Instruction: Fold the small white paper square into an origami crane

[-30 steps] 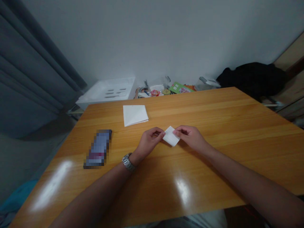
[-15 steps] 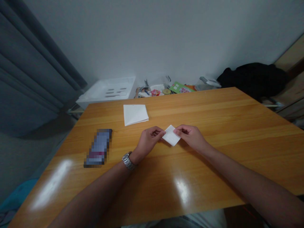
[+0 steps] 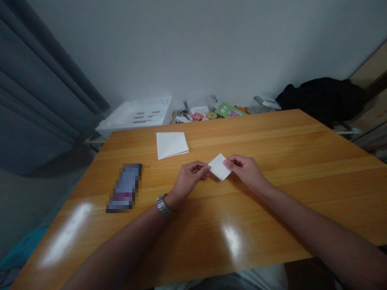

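The small paper [image 3: 220, 168] is pinched by fingers of the left hand [image 3: 190, 176] and right hand [image 3: 248, 172]; it could be torn by uneven pulling.

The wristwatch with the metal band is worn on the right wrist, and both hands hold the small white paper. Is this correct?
Not quite: the head view shows the wristwatch on the left wrist, not the right. The rest is correct: its band is metal, and the left hand and right hand both hold the small white paper.

Left fingers [image 3: 203, 171] and right fingers [image 3: 231, 164] pinch a white paper square [image 3: 219, 168].
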The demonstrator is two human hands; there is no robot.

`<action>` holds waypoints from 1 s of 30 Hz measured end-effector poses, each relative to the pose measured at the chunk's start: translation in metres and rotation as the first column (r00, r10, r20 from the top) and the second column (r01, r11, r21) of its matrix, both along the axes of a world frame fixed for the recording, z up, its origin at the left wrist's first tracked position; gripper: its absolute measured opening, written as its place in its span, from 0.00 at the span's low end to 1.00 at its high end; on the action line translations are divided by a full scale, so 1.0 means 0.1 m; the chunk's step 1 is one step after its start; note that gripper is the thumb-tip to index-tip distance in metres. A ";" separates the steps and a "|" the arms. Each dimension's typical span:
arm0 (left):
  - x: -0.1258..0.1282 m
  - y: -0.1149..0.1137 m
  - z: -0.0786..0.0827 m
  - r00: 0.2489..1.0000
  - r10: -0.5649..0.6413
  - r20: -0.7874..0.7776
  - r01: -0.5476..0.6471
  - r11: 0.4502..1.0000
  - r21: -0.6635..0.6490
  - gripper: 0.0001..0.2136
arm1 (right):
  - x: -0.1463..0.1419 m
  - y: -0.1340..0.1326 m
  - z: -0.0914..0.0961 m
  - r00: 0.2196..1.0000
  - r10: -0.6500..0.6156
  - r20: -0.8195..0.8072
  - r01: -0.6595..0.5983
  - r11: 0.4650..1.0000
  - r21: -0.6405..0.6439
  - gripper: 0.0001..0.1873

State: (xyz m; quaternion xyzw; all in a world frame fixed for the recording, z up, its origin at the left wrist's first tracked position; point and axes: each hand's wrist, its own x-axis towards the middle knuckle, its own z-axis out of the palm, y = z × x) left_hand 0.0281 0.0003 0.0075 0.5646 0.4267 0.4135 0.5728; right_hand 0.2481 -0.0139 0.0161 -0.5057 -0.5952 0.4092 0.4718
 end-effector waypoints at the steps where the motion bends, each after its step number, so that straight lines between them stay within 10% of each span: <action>1: 0.00 0.00 0.00 1.000 -0.005 0.004 0.005 1.000 -0.009 0.14 | 0.00 0.00 0.01 1.000 -0.003 0.004 0.003 1.000 -0.001 0.16; 30: 0.05 -0.08 0.05 0.999 -0.032 0.010 0.032 0.999 0.003 0.15 | -0.02 -0.03 0.01 0.997 -0.059 -0.043 0.060 0.998 0.028 0.14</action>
